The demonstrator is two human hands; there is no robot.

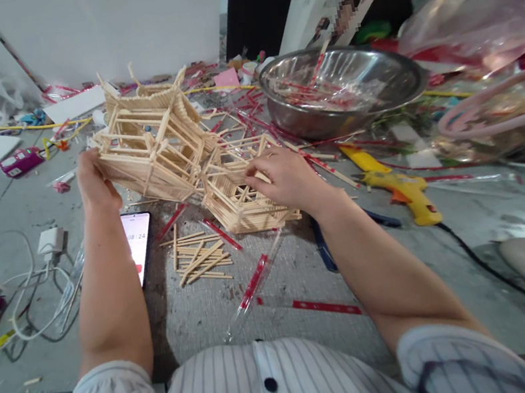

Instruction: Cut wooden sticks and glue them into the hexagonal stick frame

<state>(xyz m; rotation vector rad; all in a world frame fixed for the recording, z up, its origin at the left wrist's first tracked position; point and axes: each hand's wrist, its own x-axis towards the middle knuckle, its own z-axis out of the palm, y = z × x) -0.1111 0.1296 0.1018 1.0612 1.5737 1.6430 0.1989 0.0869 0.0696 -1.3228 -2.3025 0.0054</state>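
A model built of thin wooden sticks (153, 165) tilts over the table, its larger part leaning to the left. My left hand (96, 182) grips this part by its left edge, the fingers partly hidden behind it. A lower stick frame (228, 206) adjoins it on the right, close to the tabletop. Over the right side of that frame is my right hand (282, 176), its thumb and fingers bent together; what they pinch, if anything, is hidden. Loose wooden sticks (203, 261) lie in a small pile in front of the model.
A phone (141, 241) lies beside my left forearm. A yellow glue gun (401, 189) with a black cord is at right, near blue-handled pliers (325, 250). Behind stands a metal bowl (349, 113) of wrappers. White cables (25, 292) lie left; red-and-clear wrapper strips (254, 279) litter the table.
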